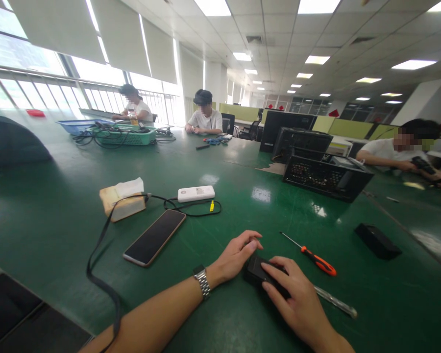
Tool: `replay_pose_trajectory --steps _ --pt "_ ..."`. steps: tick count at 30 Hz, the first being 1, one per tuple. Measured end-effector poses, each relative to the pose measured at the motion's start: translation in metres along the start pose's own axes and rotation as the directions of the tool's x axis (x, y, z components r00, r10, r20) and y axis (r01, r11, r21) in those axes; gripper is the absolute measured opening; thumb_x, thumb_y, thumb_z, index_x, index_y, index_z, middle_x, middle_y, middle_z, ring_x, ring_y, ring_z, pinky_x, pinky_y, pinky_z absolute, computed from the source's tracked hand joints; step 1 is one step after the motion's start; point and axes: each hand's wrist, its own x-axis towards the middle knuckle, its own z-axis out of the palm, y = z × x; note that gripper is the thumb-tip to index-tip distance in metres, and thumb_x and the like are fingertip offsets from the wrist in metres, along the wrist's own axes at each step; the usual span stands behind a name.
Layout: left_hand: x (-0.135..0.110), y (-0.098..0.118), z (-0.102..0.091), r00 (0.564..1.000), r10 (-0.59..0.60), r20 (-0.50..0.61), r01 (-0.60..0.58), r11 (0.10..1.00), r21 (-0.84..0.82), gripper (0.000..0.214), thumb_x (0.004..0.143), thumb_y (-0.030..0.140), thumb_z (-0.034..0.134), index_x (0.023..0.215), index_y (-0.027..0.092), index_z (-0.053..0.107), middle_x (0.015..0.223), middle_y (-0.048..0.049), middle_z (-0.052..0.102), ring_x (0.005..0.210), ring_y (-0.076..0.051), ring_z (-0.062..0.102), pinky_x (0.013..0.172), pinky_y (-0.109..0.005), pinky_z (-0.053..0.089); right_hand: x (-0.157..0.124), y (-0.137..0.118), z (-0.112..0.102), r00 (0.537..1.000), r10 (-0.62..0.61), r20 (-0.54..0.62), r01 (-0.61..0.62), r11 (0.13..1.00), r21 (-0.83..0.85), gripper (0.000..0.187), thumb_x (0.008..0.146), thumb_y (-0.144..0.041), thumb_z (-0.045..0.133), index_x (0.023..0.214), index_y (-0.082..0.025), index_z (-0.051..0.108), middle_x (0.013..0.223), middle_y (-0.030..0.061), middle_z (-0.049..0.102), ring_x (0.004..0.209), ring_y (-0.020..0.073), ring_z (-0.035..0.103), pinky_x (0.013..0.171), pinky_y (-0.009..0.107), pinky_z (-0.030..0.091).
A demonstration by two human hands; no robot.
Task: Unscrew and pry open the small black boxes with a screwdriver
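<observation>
On the green table lies a black rectangular box [256, 269], its kind not clear from here. My right hand [297, 294] is over its right end, fingers laid across the top and gripping it. Just left of the box, my left hand [238, 252] rests with its fingers loosely bent and apart, holding nothing; the wrist wears a metal watch. A screwdriver [319, 261] with an orange and black handle lies beyond my right hand. Close to that hand is a clear, rod-like tool [336, 301], partly hidden behind it.
A phone [155, 238], a tissue pack [123, 200] and a white power bank [196, 193] with a black cable lie left. Another black block [378, 240] is at right. Behind stand computer cases [327, 174] and a green basket [127, 135] of cables. Several people sit around the table.
</observation>
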Motion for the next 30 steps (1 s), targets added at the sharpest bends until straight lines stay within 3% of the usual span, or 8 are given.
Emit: replay_pose_trajectory --steps 7,12,14,17,19,22,27,30 --pt "0.000 0.000 0.001 1.000 -0.006 -0.016 0.006 1.000 0.005 0.033 0.098 0.038 0.035 0.118 0.017 0.052 0.098 -0.0047 0.063 0.094 -0.018 0.057 0.088 -0.031 0.043 0.000 -0.002 0.003 1.000 -0.028 -0.006 0.028 1.000 -0.006 0.031 0.088 -0.025 0.056 0.117 -0.026 0.064 0.113 0.0087 0.065 0.099 0.0225 0.063 0.084 0.036 0.055" --pt "0.000 0.001 -0.002 0.999 -0.028 -0.016 0.029 0.999 0.041 0.034 0.099 0.038 0.034 0.116 0.017 0.055 0.102 -0.0056 0.063 0.097 -0.019 0.056 0.090 -0.031 0.042 -0.006 0.024 -0.028 0.959 0.107 -0.263 -0.127 0.990 -0.063 0.031 0.089 -0.035 0.052 0.115 -0.024 0.066 0.115 0.0090 0.065 0.102 0.0250 0.063 0.085 0.038 0.054" --pt "-0.001 0.001 -0.002 0.999 -0.039 -0.009 0.039 0.998 0.050 0.034 0.099 0.038 0.034 0.115 0.017 0.055 0.103 -0.0057 0.063 0.097 -0.019 0.056 0.089 -0.031 0.042 -0.014 0.052 -0.053 0.880 0.278 -0.385 -0.342 0.934 -0.107 0.039 0.088 -0.045 0.049 0.115 -0.024 0.067 0.118 0.0087 0.064 0.101 0.0277 0.064 0.078 0.039 0.056" --pt "-0.001 0.000 -0.002 0.999 -0.034 -0.018 0.035 0.998 0.047 0.034 0.099 0.037 0.034 0.114 0.017 0.056 0.102 -0.0060 0.064 0.097 -0.019 0.056 0.089 -0.031 0.041 -0.036 0.111 -0.092 0.661 0.453 -0.598 -0.664 0.724 -0.185 0.052 0.082 -0.059 0.044 0.113 -0.024 0.068 0.117 0.0054 0.067 0.081 0.0278 0.068 0.071 0.042 0.056" --pt "-0.001 0.000 -0.002 0.999 -0.032 -0.015 0.032 0.999 0.043 0.034 0.098 0.037 0.035 0.114 0.017 0.056 0.102 -0.0061 0.064 0.096 -0.019 0.056 0.089 -0.031 0.041 -0.055 0.154 -0.110 0.560 0.570 -0.601 -0.804 0.549 -0.228 0.057 0.083 -0.061 0.041 0.115 -0.023 0.068 0.119 0.0080 0.066 0.077 0.0300 0.068 0.070 0.045 0.055" --pt "-0.001 0.001 -0.003 0.999 -0.041 -0.001 0.041 0.998 0.045 0.034 0.098 0.037 0.035 0.114 0.016 0.056 0.101 -0.0061 0.064 0.094 -0.019 0.056 0.087 -0.030 0.041 -0.080 0.202 -0.122 0.470 0.714 -0.518 -0.882 0.377 -0.282 0.062 0.082 -0.065 0.039 0.117 -0.024 0.069 0.114 0.0122 0.067 0.089 0.0382 0.066 0.059 0.046 0.054" --pt "-0.001 0.004 -0.004 0.999 -0.047 0.004 0.046 0.997 0.055 0.034 0.098 0.037 0.035 0.115 0.016 0.055 0.101 -0.0066 0.064 0.094 -0.019 0.057 0.086 -0.030 0.042 -0.087 0.215 -0.124 0.411 0.815 -0.408 -0.911 0.346 -0.226 0.057 0.076 -0.065 0.048 0.114 -0.030 0.071 0.111 0.0152 0.068 0.087 0.0398 0.066 0.053 0.044 0.052" --pt "-0.001 0.004 -0.003 0.999 -0.043 0.006 0.043 0.997 0.059 0.034 0.098 0.037 0.035 0.113 0.015 0.056 0.100 -0.0066 0.064 0.093 -0.019 0.057 0.086 -0.030 0.042 -0.080 0.200 -0.127 0.294 0.875 -0.385 -0.951 0.228 -0.208 0.060 0.075 -0.066 0.046 0.117 -0.029 0.069 0.112 0.0201 0.067 0.094 0.0437 0.063 0.051 0.045 0.049"
